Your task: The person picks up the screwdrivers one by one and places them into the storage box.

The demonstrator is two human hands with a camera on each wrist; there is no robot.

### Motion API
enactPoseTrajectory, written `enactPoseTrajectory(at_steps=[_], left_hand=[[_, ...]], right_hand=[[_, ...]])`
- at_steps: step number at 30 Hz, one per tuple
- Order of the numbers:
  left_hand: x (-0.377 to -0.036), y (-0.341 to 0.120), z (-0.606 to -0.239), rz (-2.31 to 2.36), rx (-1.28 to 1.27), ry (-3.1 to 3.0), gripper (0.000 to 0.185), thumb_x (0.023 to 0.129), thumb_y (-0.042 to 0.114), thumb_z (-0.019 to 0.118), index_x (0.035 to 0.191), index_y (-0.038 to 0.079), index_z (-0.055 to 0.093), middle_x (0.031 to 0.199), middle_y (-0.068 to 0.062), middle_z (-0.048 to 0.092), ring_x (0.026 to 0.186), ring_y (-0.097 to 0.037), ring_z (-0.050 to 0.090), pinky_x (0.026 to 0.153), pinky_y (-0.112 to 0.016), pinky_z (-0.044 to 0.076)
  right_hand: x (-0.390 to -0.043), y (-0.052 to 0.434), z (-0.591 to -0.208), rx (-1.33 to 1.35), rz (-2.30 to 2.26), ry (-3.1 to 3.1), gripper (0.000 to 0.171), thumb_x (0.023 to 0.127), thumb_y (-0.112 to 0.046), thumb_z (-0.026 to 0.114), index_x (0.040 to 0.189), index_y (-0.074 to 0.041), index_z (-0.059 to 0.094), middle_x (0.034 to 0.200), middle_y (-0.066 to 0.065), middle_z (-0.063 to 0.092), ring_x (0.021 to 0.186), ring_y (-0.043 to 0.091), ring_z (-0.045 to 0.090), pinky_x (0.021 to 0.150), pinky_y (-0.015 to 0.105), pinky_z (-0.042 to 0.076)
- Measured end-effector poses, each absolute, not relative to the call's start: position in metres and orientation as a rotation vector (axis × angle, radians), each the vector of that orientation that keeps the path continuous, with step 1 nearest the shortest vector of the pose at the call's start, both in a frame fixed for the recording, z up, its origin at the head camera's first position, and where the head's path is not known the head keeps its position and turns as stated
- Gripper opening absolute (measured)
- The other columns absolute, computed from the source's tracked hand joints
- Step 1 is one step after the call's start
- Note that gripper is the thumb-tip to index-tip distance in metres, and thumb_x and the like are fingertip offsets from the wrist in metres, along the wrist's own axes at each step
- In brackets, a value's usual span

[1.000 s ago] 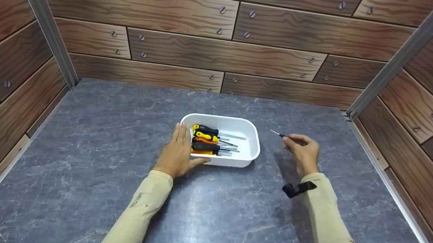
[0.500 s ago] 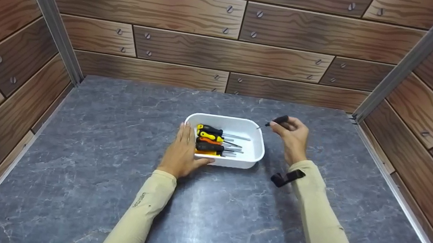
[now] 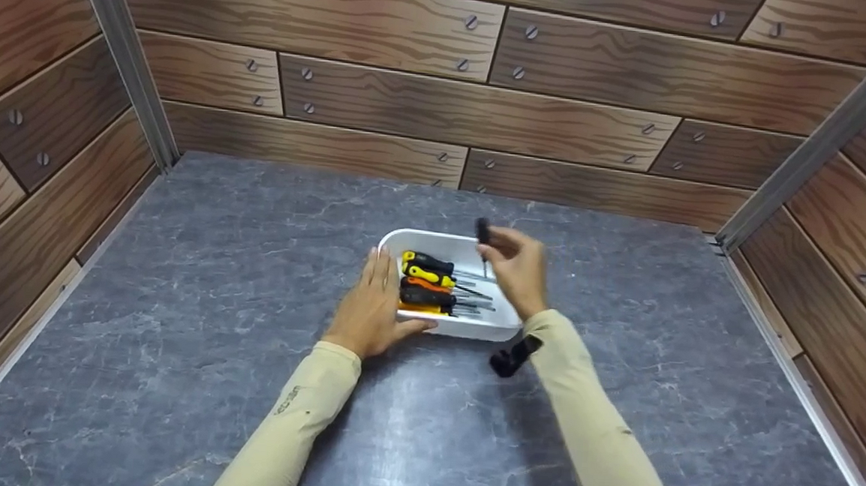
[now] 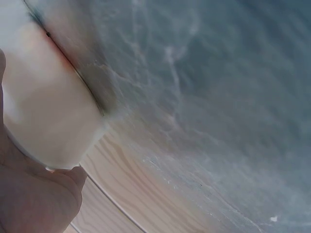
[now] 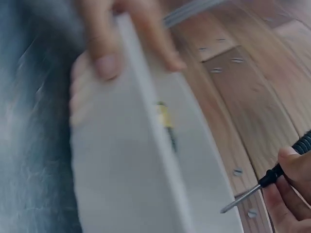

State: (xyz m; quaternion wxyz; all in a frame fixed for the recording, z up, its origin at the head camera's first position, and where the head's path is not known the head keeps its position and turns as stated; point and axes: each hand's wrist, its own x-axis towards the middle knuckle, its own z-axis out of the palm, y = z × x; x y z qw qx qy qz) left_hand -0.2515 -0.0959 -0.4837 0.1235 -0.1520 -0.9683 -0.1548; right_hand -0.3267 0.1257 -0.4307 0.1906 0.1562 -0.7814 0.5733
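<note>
Grey stone table (image 3: 171, 347), wood-plank walls, a white tray (image 3: 500, 318) of screwdrivers.

Left hand (image 3: 369, 307) rests flat against the tray's left end, fingers straight, thumb under its near rim. Right hand (image 3: 518, 267) hovers over the tray and pinches a small black screwdriver (image 3: 483, 240), tip pointing down into it. Orange, yellow and black screwdrivers (image 3: 426, 288) lie side by side in the tray's left half.

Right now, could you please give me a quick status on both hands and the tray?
Left hand steadying white tray. Right hand gripping small black screwdriver above tray, tip down. Screwdrivers already inside. Nothing in the way.
</note>
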Motion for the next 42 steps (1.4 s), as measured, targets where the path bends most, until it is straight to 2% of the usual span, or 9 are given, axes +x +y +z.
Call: enactPoseTrajectory(at_steps=[3, 7, 13, 19, 26, 37, 42], left_hand=[[-0.251, -0.094, -0.485, -0.443, -0.454, -2.812, 0.117, 0.085, 0.075, 0.059, 0.151, -0.017, 0.028, 0.158, -0.037, 0.02, 0.149, -0.048, 0.019, 0.119, -0.049, 0.029], [-0.252, -0.092, -0.485, -0.446, -0.475, -2.779, 0.117, 0.085, 0.074, 0.06, 0.15, -0.018, 0.028, 0.157, -0.038, 0.024, 0.148, -0.049, 0.022, 0.118, -0.049, 0.031], [-0.253, -0.091, -0.485, -0.416, -0.487, -2.746, 0.116, 0.085, 0.073, 0.061, 0.148, -0.019, 0.031, 0.155, -0.039, 0.026, 0.147, -0.049, 0.024, 0.118, -0.049, 0.032], [-0.253, -0.091, -0.485, -0.446, -0.496, -2.746, 0.115, 0.086, 0.071, 0.063, 0.148, -0.019, 0.03, 0.156, -0.039, 0.025, 0.147, -0.05, 0.023, 0.119, -0.05, 0.03], [-0.254, -0.093, -0.484, -0.42, -0.497, -2.748, 0.115, 0.087, 0.071, 0.062, 0.148, -0.02, 0.029, 0.155, -0.039, 0.027, 0.147, -0.05, 0.024, 0.121, -0.049, 0.026], [-0.253, -0.096, -0.485, -0.439, -0.482, -2.79, 0.115, 0.087, 0.071, 0.06, 0.15, -0.019, 0.026, 0.157, -0.039, 0.021, 0.148, -0.049, 0.02, 0.122, -0.048, 0.022], [-0.254, -0.098, -0.486, -0.442, -0.477, -2.782, 0.115, 0.087, 0.071, 0.06, 0.15, -0.019, 0.027, 0.157, -0.039, 0.022, 0.148, -0.05, 0.021, 0.122, -0.049, 0.024]], right_hand=[[-0.327, 0.112, -0.436, 0.634, 1.436, -2.314, 0.026, 0.081, 0.013, 0.076, 0.107, 0.013, 0.073, 0.096, 0.026, 0.073, 0.086, 0.036, 0.073, 0.078, 0.031, 0.061], [-0.326, 0.098, -0.44, 0.83, 1.293, -2.494, 0.023, 0.082, 0.013, 0.073, 0.106, 0.012, 0.073, 0.094, 0.023, 0.074, 0.088, 0.034, 0.073, 0.081, 0.041, 0.061], [-0.326, 0.089, -0.445, 1.0, 0.938, -2.68, 0.018, 0.082, 0.009, 0.07, 0.1, 0.007, 0.076, 0.096, 0.017, 0.076, 0.092, 0.03, 0.072, 0.087, 0.045, 0.057], [-0.329, 0.089, -0.453, 1.049, 0.805, -2.729, 0.02, 0.083, 0.008, 0.071, 0.101, 0.003, 0.078, 0.098, 0.015, 0.075, 0.095, 0.03, 0.071, 0.089, 0.044, 0.056], [-0.331, 0.088, -0.458, 1.09, 0.797, -2.715, 0.021, 0.084, 0.008, 0.07, 0.103, 0.004, 0.078, 0.097, 0.017, 0.074, 0.094, 0.032, 0.07, 0.089, 0.045, 0.056], [-0.332, 0.084, -0.462, 1.104, 0.797, -2.671, 0.02, 0.084, 0.009, 0.07, 0.102, 0.004, 0.078, 0.096, 0.016, 0.074, 0.093, 0.031, 0.07, 0.089, 0.045, 0.056], [-0.332, 0.084, -0.464, 1.092, 0.824, -2.665, 0.022, 0.084, 0.01, 0.069, 0.103, 0.005, 0.078, 0.096, 0.017, 0.073, 0.093, 0.032, 0.07, 0.09, 0.045, 0.056]])
